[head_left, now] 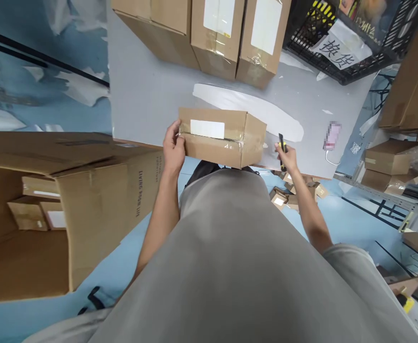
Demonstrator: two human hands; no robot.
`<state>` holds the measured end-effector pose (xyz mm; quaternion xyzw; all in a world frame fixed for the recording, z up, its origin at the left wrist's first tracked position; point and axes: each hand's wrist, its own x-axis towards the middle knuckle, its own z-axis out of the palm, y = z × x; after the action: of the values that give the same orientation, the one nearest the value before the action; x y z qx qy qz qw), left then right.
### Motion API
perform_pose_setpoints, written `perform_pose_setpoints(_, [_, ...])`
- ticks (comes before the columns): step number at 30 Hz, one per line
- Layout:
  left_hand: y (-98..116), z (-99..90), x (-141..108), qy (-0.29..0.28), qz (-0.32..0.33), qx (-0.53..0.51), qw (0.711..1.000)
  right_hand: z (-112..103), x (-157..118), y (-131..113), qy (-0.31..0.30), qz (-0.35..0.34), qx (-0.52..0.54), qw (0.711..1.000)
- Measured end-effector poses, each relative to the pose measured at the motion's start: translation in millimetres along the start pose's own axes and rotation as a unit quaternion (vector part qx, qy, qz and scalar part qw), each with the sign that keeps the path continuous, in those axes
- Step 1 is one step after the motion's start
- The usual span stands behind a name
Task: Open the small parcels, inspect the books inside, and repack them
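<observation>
A taped cardboard box (pixel 216 148) with a white label lies at the near edge of the grey table (pixel 141 95). My left hand (pixel 174 147) grips its left end, the thumb on the near side and the fingers at the corner. To the right of the box, apart from it, my right hand (pixel 286 156) is closed around a black and yellow utility knife (pixel 282 147), its tip pointing away from me. A strip of white paper (pixel 252 107) lies flat behind the box.
Three larger cardboard boxes (pixel 216 52) stand at the table's back. A black crate (pixel 341 38) is at the back right, a pink phone (pixel 332 136) with a cable at the right. Left of me, a big open carton (pixel 98 214) holds smaller boxes (pixel 34 214).
</observation>
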<state>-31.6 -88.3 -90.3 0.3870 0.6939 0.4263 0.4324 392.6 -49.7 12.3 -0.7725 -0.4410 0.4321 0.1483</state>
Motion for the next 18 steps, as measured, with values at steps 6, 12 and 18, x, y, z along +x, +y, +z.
perform_pose_setpoints(6, [18, -33.1, 12, -0.045, 0.032, 0.113, 0.992, 67, -18, -19, -0.015, 0.01, 0.149, 0.989])
perform_pose_setpoints(12, [45, -50.6, 41, -0.15, 0.147, 0.218, 0.953, 67, -28, -39, 0.008, -0.025, 0.096, 0.995])
perform_pose_setpoints(18, [51, -57.6, 56, -0.235, 0.194, 0.273, 0.912, 79, -43, -57, 0.045, -0.035, 0.068, 0.996])
